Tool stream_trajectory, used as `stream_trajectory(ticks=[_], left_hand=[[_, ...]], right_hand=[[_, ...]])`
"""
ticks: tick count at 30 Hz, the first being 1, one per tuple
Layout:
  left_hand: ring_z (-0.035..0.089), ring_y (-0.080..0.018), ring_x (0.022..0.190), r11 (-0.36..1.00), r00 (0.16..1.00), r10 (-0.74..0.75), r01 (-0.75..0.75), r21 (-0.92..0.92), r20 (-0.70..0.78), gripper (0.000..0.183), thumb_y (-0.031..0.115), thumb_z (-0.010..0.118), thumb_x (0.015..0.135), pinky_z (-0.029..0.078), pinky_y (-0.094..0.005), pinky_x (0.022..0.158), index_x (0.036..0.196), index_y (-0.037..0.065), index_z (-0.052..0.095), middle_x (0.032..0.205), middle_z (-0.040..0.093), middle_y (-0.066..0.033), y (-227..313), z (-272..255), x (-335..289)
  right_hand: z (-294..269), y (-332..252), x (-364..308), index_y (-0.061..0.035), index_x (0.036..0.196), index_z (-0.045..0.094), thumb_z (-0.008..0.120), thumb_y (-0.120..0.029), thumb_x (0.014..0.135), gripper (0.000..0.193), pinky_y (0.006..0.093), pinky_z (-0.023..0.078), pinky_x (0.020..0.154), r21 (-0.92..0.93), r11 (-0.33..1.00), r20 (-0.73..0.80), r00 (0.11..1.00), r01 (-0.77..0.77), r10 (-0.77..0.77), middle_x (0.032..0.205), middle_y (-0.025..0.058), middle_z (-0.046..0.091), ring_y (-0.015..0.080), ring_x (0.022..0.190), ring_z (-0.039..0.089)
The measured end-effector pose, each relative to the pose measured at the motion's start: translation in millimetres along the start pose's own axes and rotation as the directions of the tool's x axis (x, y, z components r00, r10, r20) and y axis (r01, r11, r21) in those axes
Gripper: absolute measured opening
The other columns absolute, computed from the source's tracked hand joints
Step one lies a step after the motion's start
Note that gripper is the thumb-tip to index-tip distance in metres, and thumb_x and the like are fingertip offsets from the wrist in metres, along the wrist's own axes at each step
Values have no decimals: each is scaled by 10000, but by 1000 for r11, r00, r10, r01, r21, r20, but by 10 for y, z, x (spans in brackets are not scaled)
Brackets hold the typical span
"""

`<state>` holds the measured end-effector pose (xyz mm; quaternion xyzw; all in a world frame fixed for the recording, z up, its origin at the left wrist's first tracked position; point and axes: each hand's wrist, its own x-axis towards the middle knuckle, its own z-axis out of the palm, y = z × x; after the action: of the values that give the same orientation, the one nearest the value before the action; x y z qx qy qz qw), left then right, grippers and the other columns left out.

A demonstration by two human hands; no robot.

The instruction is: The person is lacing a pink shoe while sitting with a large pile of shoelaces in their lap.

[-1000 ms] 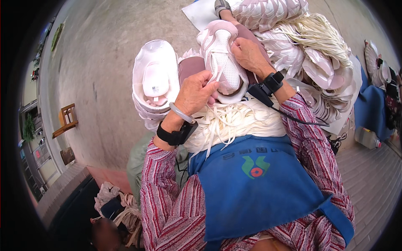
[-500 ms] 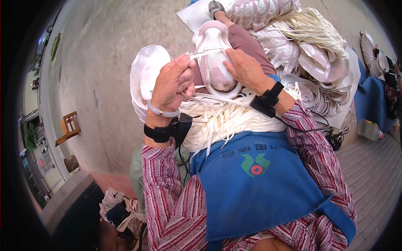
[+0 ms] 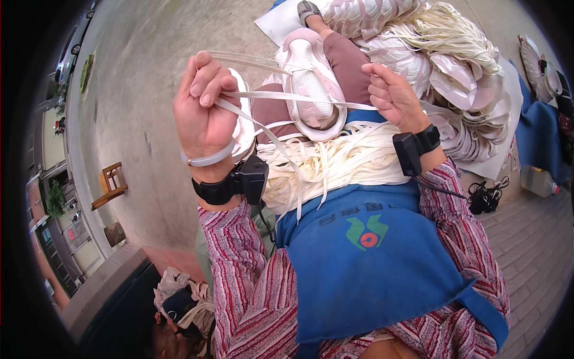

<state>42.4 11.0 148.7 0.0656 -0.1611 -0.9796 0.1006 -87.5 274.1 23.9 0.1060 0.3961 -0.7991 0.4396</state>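
On my lap lies a white and pink shoe upper [image 3: 308, 99] with mesh in the middle. My left hand [image 3: 206, 99], raised to its left, is closed on a flat white shoelace [image 3: 272, 96]. One strand runs from those fingers to the upper's eyelet area; another crosses low over the upper toward my right hand [image 3: 391, 96]. That hand is a loose fist at the right, with the strand ending at its lower fingers. Part of a second white shoe piece [image 3: 243, 134] shows behind my left wrist.
A thick bundle of cream laces [image 3: 335, 158] lies across my lap, above the blue apron [image 3: 371, 281]. At the right are stacked pink and white uppers [image 3: 460, 90] and more laces [image 3: 442, 36]. A plastic bottle [image 3: 538, 180] and a small wooden stool [image 3: 112, 185] stand farther off.
My hands have moved apart, the left up and leftward, the right to the right. The shoelace is now drawn out long between them and the upper.
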Motion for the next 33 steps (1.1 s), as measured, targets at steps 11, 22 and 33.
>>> stream_trajectory(ticks=[11, 22, 33], left_hand=[[340, -70, 481, 999, 998, -37, 38, -20, 49, 209, 114, 337, 1032, 391, -230, 530, 960, -2, 495, 583, 363, 31, 79, 284, -166], [310, -38, 376, 867, 998, 52, -64, 494, 39, 382, 294, 316, 1058, 448, -220, 401, 829, 78, 533, 484, 316, 68, -20, 339, -353], [368, -54, 388, 601, 961, 249, -252, 758, 123, 410, 365, 400, 1035, 472, -259, 415, 799, 72, 564, 481, 367, 53, 199, 430, -251]], right_hand=[[300, 734, -193, 45, 1133, 606, 472, -199, 961, 327, 299, 492, 787, -799, 412, 399, 899, 438, -183, 1001, 140, 674, 203, 875, 637], [264, 556, -258, 35, 1016, 645, 509, -212, 941, 291, 278, 494, 637, -798, 527, 224, 956, 292, -190, 737, 86, 657, 132, 664, 627], [265, 531, -245, 17, 1076, 635, 515, -172, 967, 249, 191, 446, 546, -803, 545, 196, 970, 242, -142, 788, 11, 606, 60, 647, 574]])
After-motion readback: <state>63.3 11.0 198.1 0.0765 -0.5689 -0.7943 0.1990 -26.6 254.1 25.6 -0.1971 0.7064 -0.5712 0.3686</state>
